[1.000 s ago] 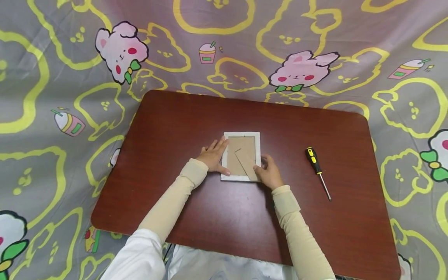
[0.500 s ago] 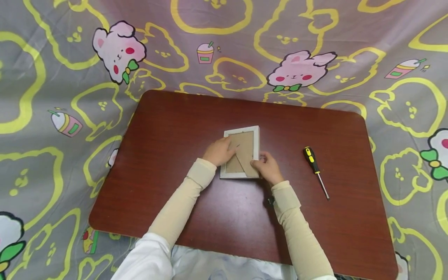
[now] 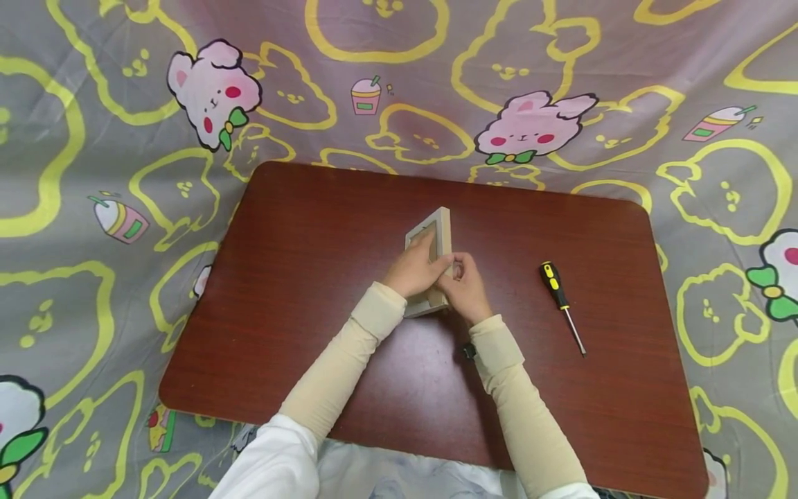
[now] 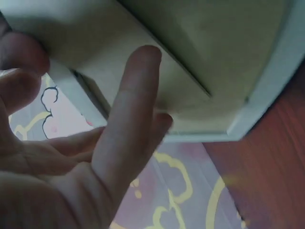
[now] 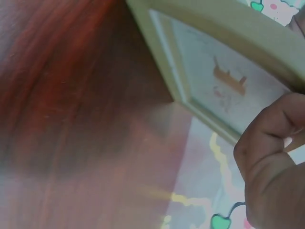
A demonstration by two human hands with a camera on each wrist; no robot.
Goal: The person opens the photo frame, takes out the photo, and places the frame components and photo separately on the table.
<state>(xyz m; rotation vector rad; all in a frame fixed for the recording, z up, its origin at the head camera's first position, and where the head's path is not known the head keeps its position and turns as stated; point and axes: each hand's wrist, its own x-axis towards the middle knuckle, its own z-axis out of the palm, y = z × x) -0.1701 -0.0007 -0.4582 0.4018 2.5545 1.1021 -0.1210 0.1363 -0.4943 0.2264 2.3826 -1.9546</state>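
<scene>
A pale wooden picture frame (image 3: 445, 232) is tipped up on edge over the table, its brown backing toward the left hand. My right hand (image 3: 467, 291) grips the frame's right side between thumb and curled fingers. Across the back lies my left hand (image 3: 411, 270), its thumb reaching toward the right thumb. In the left wrist view, a fairly straight finger (image 4: 136, 90) overlaps the flat stand leg (image 4: 95, 43) on the backing (image 4: 228, 43). The right wrist view shows the front, with a brown animal drawing (image 5: 228, 81) inside the rim.
A screwdriver (image 3: 561, 298) with a black and yellow handle lies at the right of the reddish-brown table (image 3: 299, 229). Patterned cloth (image 3: 424, 90) with cartoon bunnies hangs around the table's back and sides.
The frame has gone from lying flat to tilted up, its right side raised. My left hand has slid from its left edge over the back, toward my right hand.
</scene>
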